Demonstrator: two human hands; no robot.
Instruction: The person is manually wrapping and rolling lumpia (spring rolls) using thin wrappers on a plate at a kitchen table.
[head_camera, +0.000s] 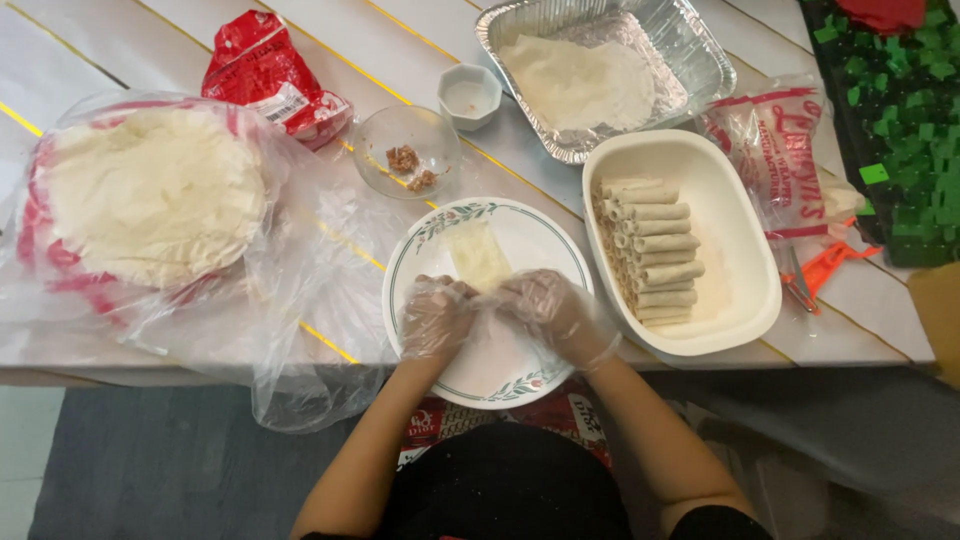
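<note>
- I see my left hand (436, 318) and right hand (548, 312), both in thin clear plastic gloves, side by side over a round white plate (560, 258) with a green floral rim.
- Both hands have their fingers curled down and pressed on the near end of a pale, soft wrapper strip (478, 255), which lies flat on the plate and reaches away from me.
- Just right of the plate stands an oval cream dish (730, 210), smooth-walled, with a stack of tight pale rolls (650, 250) along its left side.
- Beyond it sits a crinkled foil tray (690, 50) holding flat wrappers.
- Far left, a floppy round wrapper stack (150, 190) rests on crumpled clear plastic that hangs over the table's near edge.
- A small glass bowl (407, 150) with brown filling bits sits just beyond the plate; a small white octagonal cup (469, 96) is behind it.
- The plate's near rim overhangs the table edge slightly; only narrow strips of striped tabletop lie open around it.
</note>
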